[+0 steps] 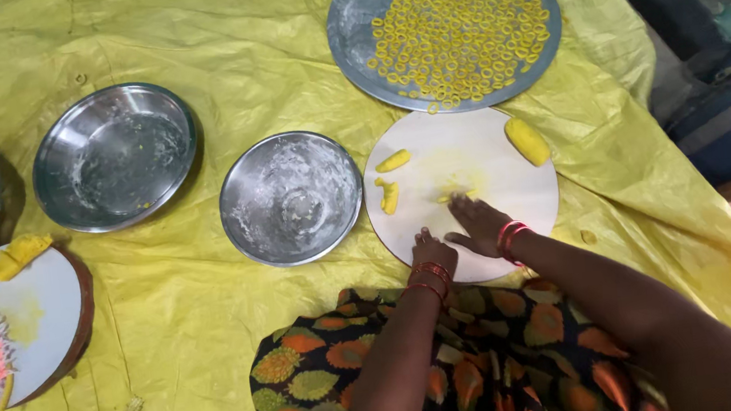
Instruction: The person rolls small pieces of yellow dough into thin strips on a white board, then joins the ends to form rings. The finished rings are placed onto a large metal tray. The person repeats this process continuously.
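On the round white board (pixel 506 178), right hand (pixel 477 224) presses flat, fingers spread, over yellow dough (pixel 452 194); left hand (pixel 433 250), curled and empty, rests at six o'clock.

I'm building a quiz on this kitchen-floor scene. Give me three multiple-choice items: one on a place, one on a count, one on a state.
1. Where does the right hand rest?
A. on the round white board
B. in a bowl
C. on the tray of rings

2. How many dough pieces lie left of that hand on this board?
A. none
B. two
C. five

3. The steel bowl beside the board is:
A. full of rings
B. overturned
C. flour-dusted, upright

Answers: 1 A, palm lies flat on it; 2 B, two short yellow rolls; 3 C, white powder coats its inside.
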